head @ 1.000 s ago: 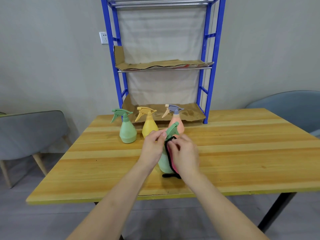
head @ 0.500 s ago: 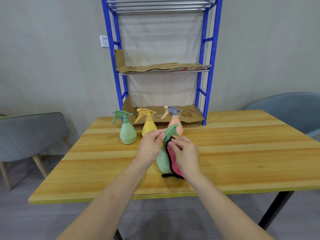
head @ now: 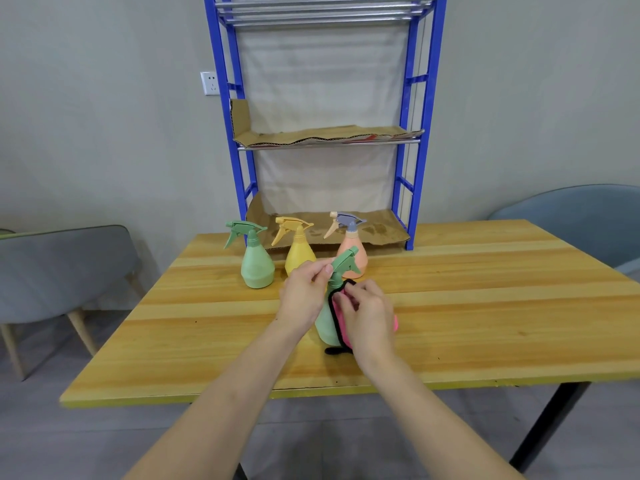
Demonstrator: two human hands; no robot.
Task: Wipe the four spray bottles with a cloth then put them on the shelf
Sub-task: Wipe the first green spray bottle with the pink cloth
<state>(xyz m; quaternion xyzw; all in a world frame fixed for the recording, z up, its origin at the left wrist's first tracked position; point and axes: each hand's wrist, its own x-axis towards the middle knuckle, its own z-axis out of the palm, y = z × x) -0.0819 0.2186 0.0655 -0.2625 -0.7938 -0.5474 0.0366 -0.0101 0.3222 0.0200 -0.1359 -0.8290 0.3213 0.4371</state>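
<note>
Four spray bottles are on the desk [head: 485,306], all in front of the blue shelf [head: 415,133]. Three of them stand upright in a row just before the lowest board of the shelf: a green bottle [head: 257,268], a yellow bottle [head: 298,254] and a peach bottle [head: 351,251] (this one has a grey sprayer head). The fourth, a pale green bottle [head: 323,327], is further from the shelf, toward the person, and both hands are on it. I cannot tell if its bottom fully rests on the desk.

The left hand [head: 304,296] pinches its sprayer head between thumb and fingers. The right hand [head: 367,313] has curled fingers. It holds a pink cloth [head: 341,322] with a black edge and presses it against the neck and side of this bottle. A black corner of the cloth hangs down to the desk.

The boards of the shelf are covered with brown cardboard [head: 325,136]. A white wall socket [head: 209,83] is just beside the shelf.
</note>
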